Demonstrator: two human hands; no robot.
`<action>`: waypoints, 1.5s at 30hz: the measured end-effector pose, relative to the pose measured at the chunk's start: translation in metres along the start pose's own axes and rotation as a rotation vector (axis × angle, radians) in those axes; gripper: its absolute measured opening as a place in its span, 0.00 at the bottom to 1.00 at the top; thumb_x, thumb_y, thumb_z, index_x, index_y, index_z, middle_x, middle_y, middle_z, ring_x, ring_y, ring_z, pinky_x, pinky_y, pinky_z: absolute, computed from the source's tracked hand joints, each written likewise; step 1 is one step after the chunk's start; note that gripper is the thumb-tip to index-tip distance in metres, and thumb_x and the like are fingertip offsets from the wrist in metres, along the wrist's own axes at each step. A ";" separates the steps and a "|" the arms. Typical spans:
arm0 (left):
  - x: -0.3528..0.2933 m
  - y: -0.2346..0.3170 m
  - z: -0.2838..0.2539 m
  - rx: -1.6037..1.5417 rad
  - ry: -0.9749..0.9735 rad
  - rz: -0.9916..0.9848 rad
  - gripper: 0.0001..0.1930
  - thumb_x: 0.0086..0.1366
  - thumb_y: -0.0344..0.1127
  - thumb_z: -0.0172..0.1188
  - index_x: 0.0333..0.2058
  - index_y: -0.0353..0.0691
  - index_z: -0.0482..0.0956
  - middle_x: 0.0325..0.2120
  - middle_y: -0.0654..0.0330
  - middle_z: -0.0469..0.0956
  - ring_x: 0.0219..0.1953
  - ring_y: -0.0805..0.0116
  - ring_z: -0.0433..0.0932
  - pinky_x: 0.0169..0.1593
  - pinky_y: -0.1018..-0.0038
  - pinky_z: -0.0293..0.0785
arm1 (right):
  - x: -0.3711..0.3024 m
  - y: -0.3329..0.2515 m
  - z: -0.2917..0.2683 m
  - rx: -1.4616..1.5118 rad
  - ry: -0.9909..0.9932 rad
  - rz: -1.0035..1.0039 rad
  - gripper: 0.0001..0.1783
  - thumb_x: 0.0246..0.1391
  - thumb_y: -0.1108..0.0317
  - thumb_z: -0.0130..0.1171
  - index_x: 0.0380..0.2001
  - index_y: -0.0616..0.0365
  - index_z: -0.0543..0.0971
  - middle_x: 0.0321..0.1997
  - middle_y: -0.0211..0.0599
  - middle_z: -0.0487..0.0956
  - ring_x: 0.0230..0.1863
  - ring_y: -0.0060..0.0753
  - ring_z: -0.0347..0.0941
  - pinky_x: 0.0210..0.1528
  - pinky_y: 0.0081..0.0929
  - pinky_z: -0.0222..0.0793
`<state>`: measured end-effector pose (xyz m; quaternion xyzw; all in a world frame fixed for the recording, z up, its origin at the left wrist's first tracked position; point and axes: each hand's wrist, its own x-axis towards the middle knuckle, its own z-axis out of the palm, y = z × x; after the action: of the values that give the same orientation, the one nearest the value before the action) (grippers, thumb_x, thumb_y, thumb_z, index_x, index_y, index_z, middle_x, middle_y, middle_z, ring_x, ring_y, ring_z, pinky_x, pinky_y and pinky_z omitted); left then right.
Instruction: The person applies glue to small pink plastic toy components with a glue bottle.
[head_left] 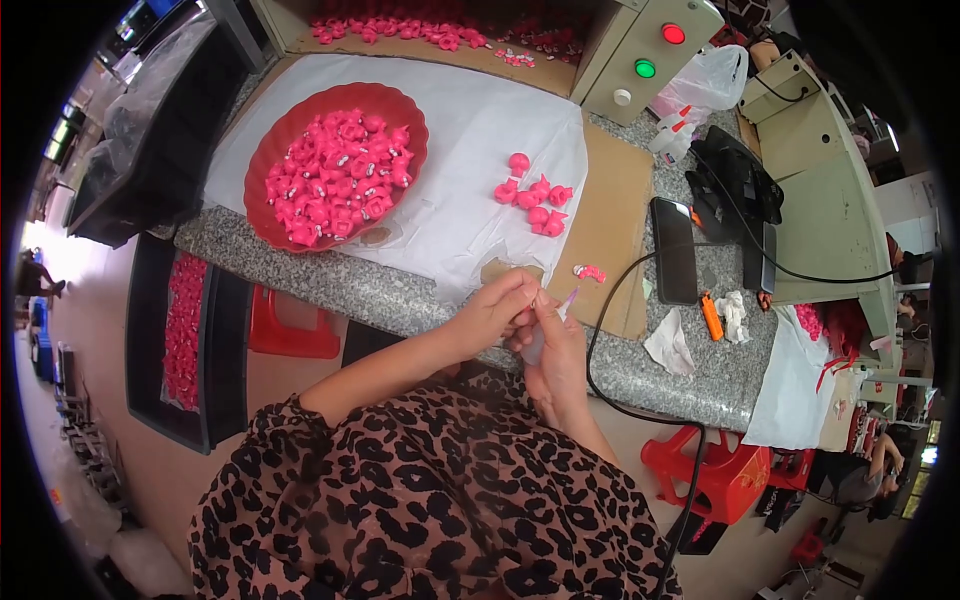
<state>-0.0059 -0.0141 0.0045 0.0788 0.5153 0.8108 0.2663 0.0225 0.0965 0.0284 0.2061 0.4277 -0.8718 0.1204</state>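
My two hands meet close together over the front edge of the bench. My left hand (497, 308) is closed in a pinch at the fingertips; what it holds is too small and covered to make out. My right hand (562, 358) wraps round a small translucent squeeze bottle (534, 348) with a thin purple tip (570, 298) pointing up and away. Just beyond lie small pink-and-white pieces (591, 273) in a short row on brown cardboard. Farther off, several pink figurines (540, 192) sit grouped on white paper. A red scalloped bowl (256, 205) at the left is heaped with similar pink figurines (340, 175).
A machine housing (640, 65) with red and green buttons stands at the back, pink pieces inside. To the right lie a phone (674, 250), an orange tool (711, 316), crumpled tissue (671, 342) and a black cable (592, 350). Black crates (140, 350) and red stools (715, 475) flank the bench.
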 end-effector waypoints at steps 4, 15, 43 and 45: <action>0.003 0.014 -0.012 -0.564 -0.094 -0.246 0.13 0.63 0.42 0.34 0.31 0.40 0.65 0.14 0.67 0.59 0.12 0.79 0.57 0.16 0.85 0.52 | -0.007 -0.010 0.001 -0.003 -0.051 -0.037 0.10 0.51 0.62 0.50 0.29 0.58 0.70 0.19 0.29 0.68 0.19 0.18 0.61 0.22 0.17 0.58; -0.002 0.017 -0.022 -1.114 -0.290 -0.406 0.13 0.63 0.44 0.35 0.30 0.42 0.62 0.14 0.67 0.56 0.08 0.80 0.48 0.10 0.84 0.41 | -0.002 -0.019 -0.011 0.000 -0.018 -0.062 0.10 0.52 0.64 0.49 0.31 0.59 0.69 0.17 0.28 0.64 0.19 0.20 0.59 0.22 0.18 0.56; -0.009 0.005 0.010 -0.241 0.153 -0.114 0.11 0.64 0.46 0.36 0.33 0.45 0.59 0.20 0.65 0.62 0.20 0.76 0.64 0.22 0.83 0.60 | -0.002 0.002 0.008 -0.139 0.075 -0.072 0.09 0.49 0.62 0.54 0.27 0.55 0.69 0.19 0.23 0.66 0.19 0.16 0.58 0.21 0.14 0.54; -0.007 0.008 0.010 -0.220 0.139 -0.106 0.12 0.64 0.46 0.36 0.33 0.45 0.59 0.20 0.65 0.62 0.20 0.76 0.64 0.22 0.83 0.60 | -0.001 -0.001 0.008 -0.154 0.073 -0.054 0.09 0.49 0.61 0.54 0.27 0.55 0.69 0.19 0.24 0.66 0.19 0.16 0.58 0.21 0.14 0.54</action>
<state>0.0014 -0.0127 0.0167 -0.0345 0.4440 0.8507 0.2794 0.0205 0.0909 0.0338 0.2161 0.5030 -0.8312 0.0967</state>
